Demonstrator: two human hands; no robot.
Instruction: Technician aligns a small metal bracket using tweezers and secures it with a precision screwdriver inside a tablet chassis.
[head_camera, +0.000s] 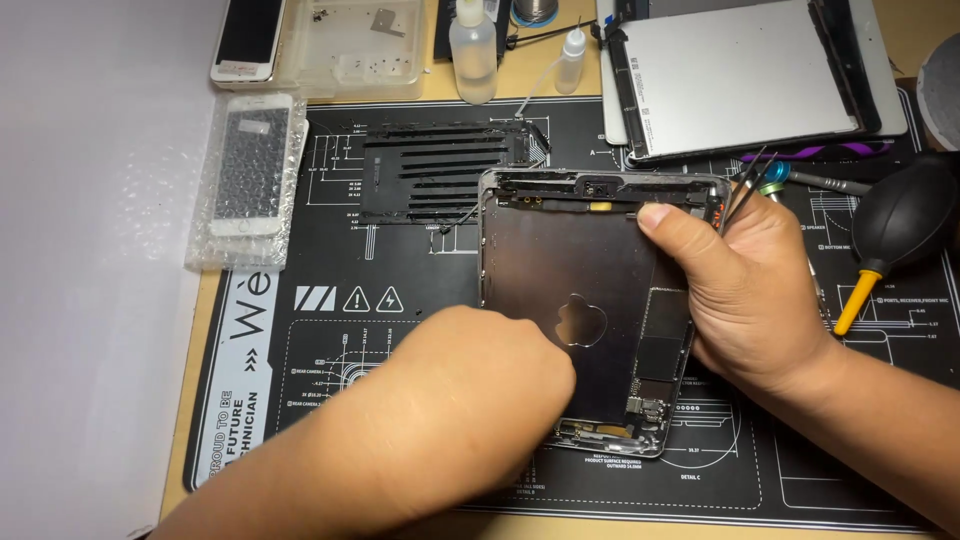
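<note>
An opened tablet housing (570, 260) lies on a black work mat (340, 330), its metal inside plate and circuit board showing. My left hand (450, 400) rests over the housing's lower left corner with the fingers curled under; whatever is in them is hidden. My right hand (750, 290) grips the housing's right edge, thumb pressed on the inside near the top. Black tweezers (745, 185) stick up from between that hand's fingers.
A black ribbed sheet (440, 175) lies just behind the housing. A bubble-wrapped phone (250, 170), another phone (248, 40), a plastic parts tray (350, 45) and two squeeze bottles (472, 50) sit at back left. A removed tablet screen (740, 75), purple screwdriver (820, 152) and air blower (905, 225) are at right.
</note>
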